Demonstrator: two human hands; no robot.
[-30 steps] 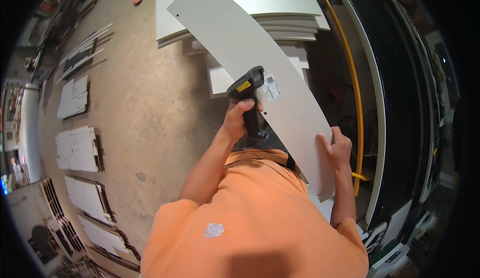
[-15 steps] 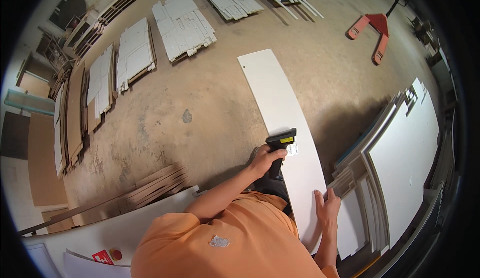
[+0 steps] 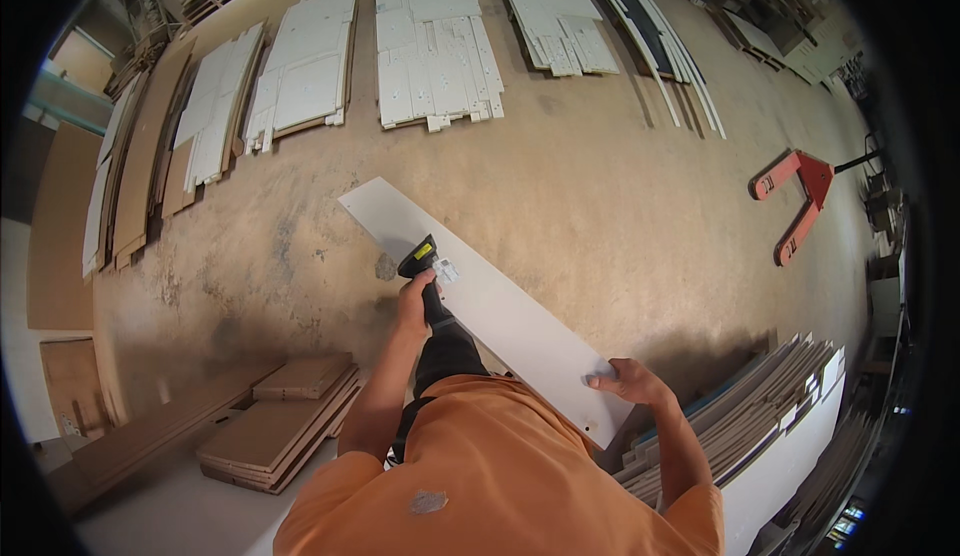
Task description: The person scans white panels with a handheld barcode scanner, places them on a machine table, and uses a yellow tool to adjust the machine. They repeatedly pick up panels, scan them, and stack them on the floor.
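A long white panel [image 3: 500, 301] is carried level above the concrete floor, one end pointing away from me. My right hand [image 3: 625, 381] grips its near end from the side. My left hand [image 3: 412, 301] is closed on the handle of a black and yellow handheld scanner [image 3: 420, 256], which points at a small white label [image 3: 446, 271] stuck on the panel. My orange shirt fills the lower middle of the view.
Rows of white cut panels [image 3: 435, 41] lie on the floor far ahead. Brown boards [image 3: 285, 426] are stacked at the lower left. A red pallet jack [image 3: 800, 196] stands at the right. More panels [image 3: 760, 406] lean stacked at the lower right.
My view has swung round from the stacked panels toward the open floor. The panel stays in my right hand and the scanner in my left, still at the label.
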